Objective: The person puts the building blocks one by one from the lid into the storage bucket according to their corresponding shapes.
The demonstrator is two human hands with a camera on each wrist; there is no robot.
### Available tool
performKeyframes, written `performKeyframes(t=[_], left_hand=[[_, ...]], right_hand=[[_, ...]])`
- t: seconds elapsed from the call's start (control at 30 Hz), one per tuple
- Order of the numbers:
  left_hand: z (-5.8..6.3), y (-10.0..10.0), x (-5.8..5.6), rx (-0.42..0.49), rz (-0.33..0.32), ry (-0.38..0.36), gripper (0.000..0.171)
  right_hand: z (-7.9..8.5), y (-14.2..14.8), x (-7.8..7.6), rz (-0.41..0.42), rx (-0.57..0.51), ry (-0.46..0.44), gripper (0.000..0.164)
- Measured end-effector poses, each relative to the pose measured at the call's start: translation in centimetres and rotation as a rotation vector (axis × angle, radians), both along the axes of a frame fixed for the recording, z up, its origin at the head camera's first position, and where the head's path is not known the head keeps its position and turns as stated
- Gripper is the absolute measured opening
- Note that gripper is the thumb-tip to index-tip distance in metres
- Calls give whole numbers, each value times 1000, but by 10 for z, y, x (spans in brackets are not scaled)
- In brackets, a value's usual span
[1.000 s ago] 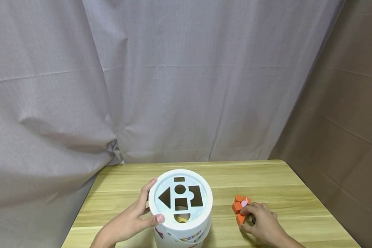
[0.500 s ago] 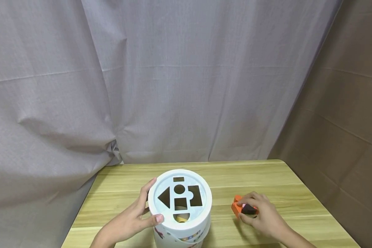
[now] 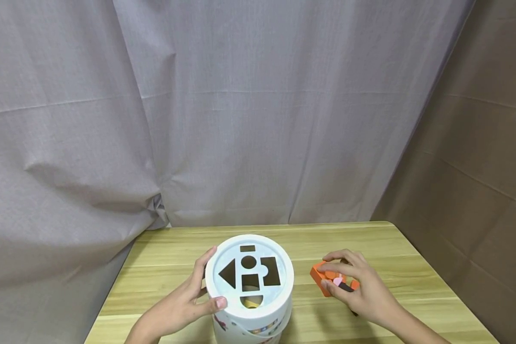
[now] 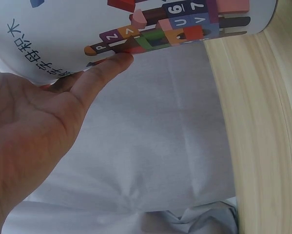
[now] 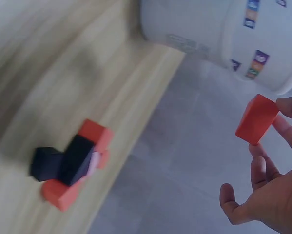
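A white bucket (image 3: pixel 249 329) stands at the table's near side, its pale blue lid (image 3: pixel 258 253) cut with several shaped holes. My left hand (image 3: pixel 185 301) grips it from the left, thumb on the lid's edge and fingers round the side. The bucket's printed wall (image 4: pixel 87 24) shows over that hand in the left wrist view. Between thumb and fingertips, my right hand (image 3: pixel 365 289) pinches an orange rectangular block (image 5: pixel 258 119), raised above the table. Its remaining fingers are spread. A yellow piece (image 3: pixel 252 303) shows through the lid's lowest hole.
Under the right hand lies a small pile with a black block (image 5: pixel 77 158), another black block (image 5: pixel 46 165), an orange block (image 5: pixel 62 192) and a pink piece (image 5: pixel 93 163). Wooden table (image 3: pixel 413 267) surrounds them. A grey curtain (image 3: pixel 241 143) hangs behind.
From the pile, my right hand has picked up the orange block and lifted it away, slightly up and leftward in the head view. The left hand and bucket hold their place.
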State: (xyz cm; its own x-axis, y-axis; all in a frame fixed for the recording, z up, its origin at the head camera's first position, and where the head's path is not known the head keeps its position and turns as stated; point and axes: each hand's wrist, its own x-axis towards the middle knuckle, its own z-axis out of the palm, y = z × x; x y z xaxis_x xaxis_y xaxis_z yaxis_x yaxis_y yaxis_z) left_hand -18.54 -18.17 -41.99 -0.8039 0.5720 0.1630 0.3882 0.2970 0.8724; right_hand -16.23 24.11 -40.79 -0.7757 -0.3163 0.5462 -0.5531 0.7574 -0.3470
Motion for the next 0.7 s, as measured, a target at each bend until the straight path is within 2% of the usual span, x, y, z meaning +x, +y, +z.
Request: performKeyframes(t=[0.13,0.37,0.7], left_hand=[[1,0,1,-5,4,4,98],[1,-1,1,-9,17,6,98],[0,0,1,6,3,-5,97]], right_hand=[[16,-10,1,7,-40,3,48],[40,-33,2,10,-137,-15,72],[53,-62,-3,127,-210,-4,72]])
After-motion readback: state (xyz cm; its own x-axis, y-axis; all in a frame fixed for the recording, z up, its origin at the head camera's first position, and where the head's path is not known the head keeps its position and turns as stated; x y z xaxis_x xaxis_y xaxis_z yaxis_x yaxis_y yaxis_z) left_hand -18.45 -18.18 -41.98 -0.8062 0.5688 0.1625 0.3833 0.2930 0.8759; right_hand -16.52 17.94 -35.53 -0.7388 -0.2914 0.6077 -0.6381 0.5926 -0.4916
